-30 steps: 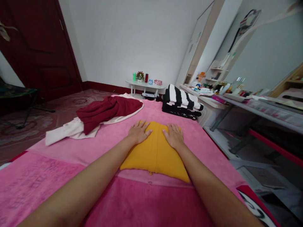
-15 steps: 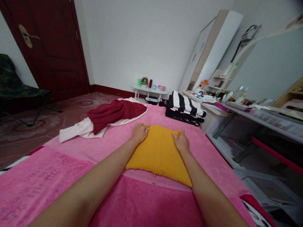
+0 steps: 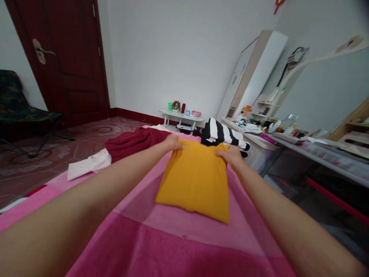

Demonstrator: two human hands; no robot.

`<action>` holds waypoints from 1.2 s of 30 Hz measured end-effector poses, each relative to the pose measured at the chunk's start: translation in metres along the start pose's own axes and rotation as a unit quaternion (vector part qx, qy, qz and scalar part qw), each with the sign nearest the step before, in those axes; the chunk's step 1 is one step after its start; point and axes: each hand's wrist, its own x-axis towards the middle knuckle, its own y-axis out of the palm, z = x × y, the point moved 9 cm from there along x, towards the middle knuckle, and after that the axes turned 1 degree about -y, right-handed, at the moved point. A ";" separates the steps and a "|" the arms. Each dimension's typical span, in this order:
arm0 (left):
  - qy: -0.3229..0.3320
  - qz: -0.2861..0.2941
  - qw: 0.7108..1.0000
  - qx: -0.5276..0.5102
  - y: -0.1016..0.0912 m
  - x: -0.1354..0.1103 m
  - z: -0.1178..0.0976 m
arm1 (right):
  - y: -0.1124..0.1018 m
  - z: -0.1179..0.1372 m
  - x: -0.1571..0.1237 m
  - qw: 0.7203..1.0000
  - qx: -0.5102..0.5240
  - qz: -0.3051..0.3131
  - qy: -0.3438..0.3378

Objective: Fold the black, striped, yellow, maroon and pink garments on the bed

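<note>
Hanging from two hands, the yellow cloth (image 3: 196,181) is folded flat, with four sides. It is wider at the bottom than at the top, and a faint line runs down its middle. Its top edge is a bit wavy. It is over the pink blanket (image 3: 161,236), but I can't tell if its low edge touches. The left hand (image 3: 173,142) is closed on the top left corner, thumb in front. The right hand (image 3: 231,154) pinches the top right corner the same way. The left arm (image 3: 95,184) and right arm (image 3: 273,207) reach forward, wide apart near the body and closer together at the hands.
</note>
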 end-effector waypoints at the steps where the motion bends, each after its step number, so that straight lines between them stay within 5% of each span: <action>1: -0.001 0.022 1.000 0.012 -0.005 0.011 -0.014 | -0.020 0.022 0.009 0.998 -0.013 -0.054 -0.037; 4: 0.042 -0.004 0.999 0.021 -0.034 0.034 -0.059 | -0.064 0.088 0.013 0.963 -0.058 -0.181 -0.191; 6: 0.097 -0.036 0.994 0.048 -0.045 0.029 -0.077 | -0.070 0.107 -0.003 0.936 -0.096 -0.223 -0.255; 9: 0.154 -0.035 0.982 0.107 -0.034 -0.010 -0.066 | -0.048 0.082 -0.037 0.931 -0.131 -0.219 -0.261; 14: 0.213 0.145 0.951 0.168 0.042 -0.093 0.010 | 0.028 -0.024 -0.082 0.961 -0.160 -0.077 -0.212; 17: 0.207 0.149 0.953 0.163 0.055 -0.116 0.035 | 0.049 -0.055 -0.092 0.968 -0.141 -0.012 -0.205; 31: 0.263 0.149 0.945 0.128 0.047 -0.132 0.012 | 0.033 -0.045 -0.097 0.969 -0.054 -0.023 -0.238; 36: 0.287 0.179 0.934 0.115 0.050 -0.139 -0.001 | 0.025 -0.024 -0.110 0.951 0.006 -0.026 -0.308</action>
